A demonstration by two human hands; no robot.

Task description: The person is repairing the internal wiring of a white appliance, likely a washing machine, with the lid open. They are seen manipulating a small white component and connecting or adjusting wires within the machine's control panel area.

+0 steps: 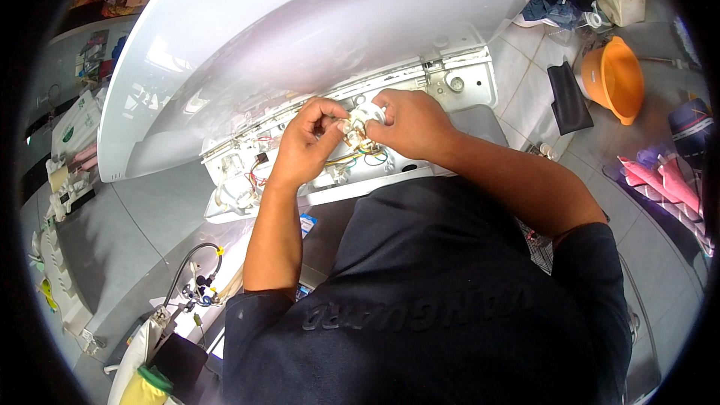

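Observation:
Both hands meet over the long white open panel (478,88) of an appliance. My left hand (301,148) is closed, thumb and forefinger pinching the left side of a small white-and-yellowish mechanical part (357,126). From the other side my right hand (414,123) grips the same part, its fingers bent around a white rounded piece. The fingers cover much of the part, so its exact kind cannot be made out. Coloured wires (364,154) run just below it, into the panel. More thin wires (253,178) and a small black connector lie to the left.
A large glossy white curved cover (315,22) rises behind the panel. On the tiled floor at right are an orange basin (616,79), a black flat object (568,97) and pink cloth (675,184). A black hose (184,266) and a yellow item (146,390) are at lower left.

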